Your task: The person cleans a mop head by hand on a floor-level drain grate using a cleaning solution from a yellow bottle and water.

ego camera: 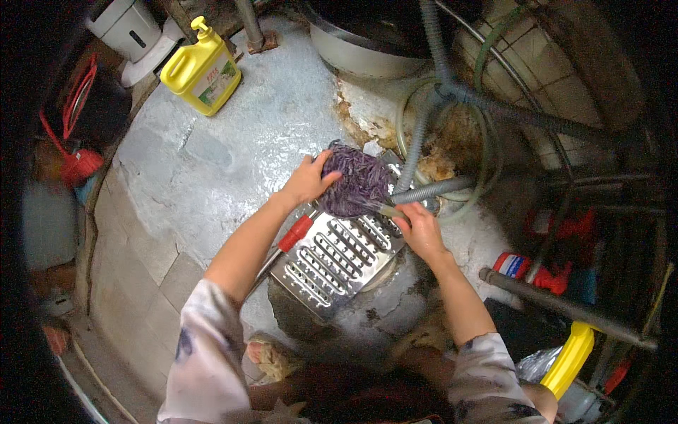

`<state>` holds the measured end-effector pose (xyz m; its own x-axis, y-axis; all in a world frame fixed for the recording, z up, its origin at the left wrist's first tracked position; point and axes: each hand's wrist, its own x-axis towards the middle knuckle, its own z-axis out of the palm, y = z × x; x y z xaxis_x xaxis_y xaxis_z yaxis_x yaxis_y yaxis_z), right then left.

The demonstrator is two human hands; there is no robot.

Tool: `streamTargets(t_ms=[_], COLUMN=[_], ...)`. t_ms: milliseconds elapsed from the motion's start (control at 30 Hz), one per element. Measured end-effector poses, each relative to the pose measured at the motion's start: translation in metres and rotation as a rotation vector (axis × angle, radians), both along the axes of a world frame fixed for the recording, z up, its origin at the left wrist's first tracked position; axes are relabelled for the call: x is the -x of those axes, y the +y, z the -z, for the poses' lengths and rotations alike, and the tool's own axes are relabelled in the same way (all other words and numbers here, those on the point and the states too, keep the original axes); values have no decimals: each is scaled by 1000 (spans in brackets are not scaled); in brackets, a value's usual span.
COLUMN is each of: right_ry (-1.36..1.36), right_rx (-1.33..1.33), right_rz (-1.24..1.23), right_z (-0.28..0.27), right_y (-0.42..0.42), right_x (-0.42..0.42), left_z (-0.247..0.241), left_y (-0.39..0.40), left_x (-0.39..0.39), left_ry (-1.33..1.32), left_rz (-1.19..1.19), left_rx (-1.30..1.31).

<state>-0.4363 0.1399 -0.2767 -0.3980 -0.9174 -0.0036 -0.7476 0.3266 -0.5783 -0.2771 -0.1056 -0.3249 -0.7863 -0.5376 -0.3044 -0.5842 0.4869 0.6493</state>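
Observation:
A round purple mop head [356,180] with wet-looking strands is held above a perforated stainless steel drain cover [339,262]. My left hand [310,179] grips its left edge, thumb over the strands. In my right hand [421,228] is the end of a pale translucent hose [391,211], aimed at the lower right of the strands. Water seems to run from its tip. A metal pole with a red sleeve [296,233] slants down from the mop head, passing behind my left forearm. Whether it joins the head is hidden.
Grey corrugated drain hoses [418,143] and a coiled clear hose [400,114] hang just right of the mop head. On the wet floor [238,148] stands a yellow pump jug [204,71]. A pipe [561,302] and red bottles [529,270] lie at the right.

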Motion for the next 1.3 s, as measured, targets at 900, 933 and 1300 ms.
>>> streamTargets(t_ms=[900, 933, 1300], right_ry=[-47, -67, -60], right_rx=[45, 37, 42], right_rz=[6, 16, 20], right_z=[4, 5, 0], right_y=[-10, -7, -12], right_x=[5, 1, 4], left_z=[3, -5, 4], left_y=[63, 64, 58], left_x=[40, 31, 61], left_ry=[-39, 73, -189], left_rz=[619, 623, 511], left_rx=[490, 561, 333])
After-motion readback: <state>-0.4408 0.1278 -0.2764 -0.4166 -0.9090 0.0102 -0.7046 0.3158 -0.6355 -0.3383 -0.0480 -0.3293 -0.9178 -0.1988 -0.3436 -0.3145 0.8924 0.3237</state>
